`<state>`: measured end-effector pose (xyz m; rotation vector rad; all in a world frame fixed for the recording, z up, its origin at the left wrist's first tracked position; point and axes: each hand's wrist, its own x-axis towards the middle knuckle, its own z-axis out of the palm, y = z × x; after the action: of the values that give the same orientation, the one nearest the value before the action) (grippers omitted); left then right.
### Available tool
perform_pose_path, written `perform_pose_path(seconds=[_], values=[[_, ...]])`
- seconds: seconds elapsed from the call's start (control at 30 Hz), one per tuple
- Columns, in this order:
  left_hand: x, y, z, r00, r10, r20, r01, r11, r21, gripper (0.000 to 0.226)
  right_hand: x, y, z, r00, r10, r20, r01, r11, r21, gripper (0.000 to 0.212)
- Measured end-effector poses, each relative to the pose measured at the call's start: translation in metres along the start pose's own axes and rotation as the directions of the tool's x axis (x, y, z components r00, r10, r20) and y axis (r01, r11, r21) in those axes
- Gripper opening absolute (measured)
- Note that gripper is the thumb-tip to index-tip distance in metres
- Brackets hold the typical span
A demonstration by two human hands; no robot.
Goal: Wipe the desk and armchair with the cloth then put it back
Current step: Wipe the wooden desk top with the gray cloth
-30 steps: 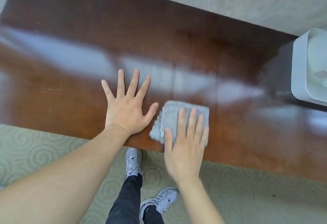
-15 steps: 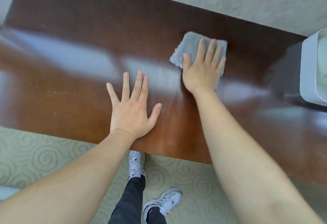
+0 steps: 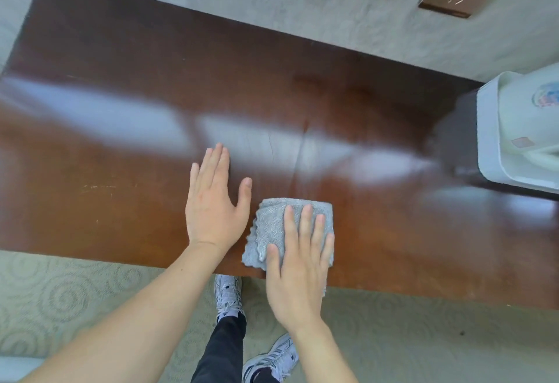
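our right hand (image 3: 298, 267) lies flat, fingers spread, pressing the grey cloth (image 3: 273, 225) onto the wooden desk (image 3: 121, 140) at its near edge (palm overhanging); our left hand (image 3: 213, 201) rests flat just beside it, fingers together.

right hand (image 3: 298, 270) and grey cloth (image 3: 273, 228) now back at the desk's (image 3: 121, 110) near edge, lower centre, from the far side, left hand's (image 3: 211, 207) fingers now closed together

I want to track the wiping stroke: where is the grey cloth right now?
In the head view the grey cloth lies flat on the desk at its near edge, pressed under the right hand, just right of the left hand.
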<state>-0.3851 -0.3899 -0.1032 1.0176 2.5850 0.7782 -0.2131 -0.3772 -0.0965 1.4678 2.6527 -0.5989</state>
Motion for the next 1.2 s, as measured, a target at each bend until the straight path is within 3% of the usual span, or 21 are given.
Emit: perform_pose_path(seconds=[0.07,0.17,0.3,0.47,0.6,0.83,0.9,1.03,1.2], values=[[0.006,-0.006,-0.005,0.999,0.038,0.011,-0.038,0.999,-0.001,0.069,0.024,-0.006,-0.002,1.0,-0.001,0.007,0.001,0.999,-0.054,0.068],[0.022,-0.015,-0.014,0.986,0.16,0.041,-0.165,0.968,0.191,0.071,0.085,-0.007,-0.014,1.0,-0.001,-0.029,-0.003,0.992,-0.13,0.068],[0.069,-0.042,-0.015,0.976,0.047,0.215,-0.141,0.882,0.45,0.086,0.213,-0.026,-0.018,1.0,-0.01,0.001,0.01,0.986,-0.168,0.069],[0.061,-0.04,-0.017,0.982,0.084,0.172,-0.159,0.858,0.489,0.089,0.303,-0.028,-0.051,1.0,-0.024,0.005,0.024,0.986,-0.164,0.069],[0.062,-0.042,-0.016,0.982,0.092,0.166,-0.162,0.866,0.474,0.09,0.279,-0.035,-0.047,0.998,-0.062,-0.024,0.057,0.982,-0.178,0.065],[0.063,-0.042,-0.017,0.979,0.087,0.184,-0.168,0.858,0.485,0.089,0.053,-0.019,-0.012,0.999,-0.04,0.037,0.043,0.993,-0.108,0.063],[0.063,-0.043,-0.016,0.98,0.09,0.176,-0.166,0.858,0.487,0.089,0.022,-0.016,-0.005,0.997,-0.019,0.074,0.028,0.992,-0.124,0.062],[0.062,-0.043,-0.015,0.98,0.095,0.173,-0.17,0.852,0.494,0.089,0.078,-0.022,-0.012,0.999,0.015,0.036,-0.01,0.992,-0.13,0.062],[0.062,-0.042,-0.017,0.98,0.088,0.177,-0.166,0.853,0.495,0.089,0.231,-0.035,-0.037,0.993,0.089,-0.075,-0.099,0.983,-0.152,0.062]])
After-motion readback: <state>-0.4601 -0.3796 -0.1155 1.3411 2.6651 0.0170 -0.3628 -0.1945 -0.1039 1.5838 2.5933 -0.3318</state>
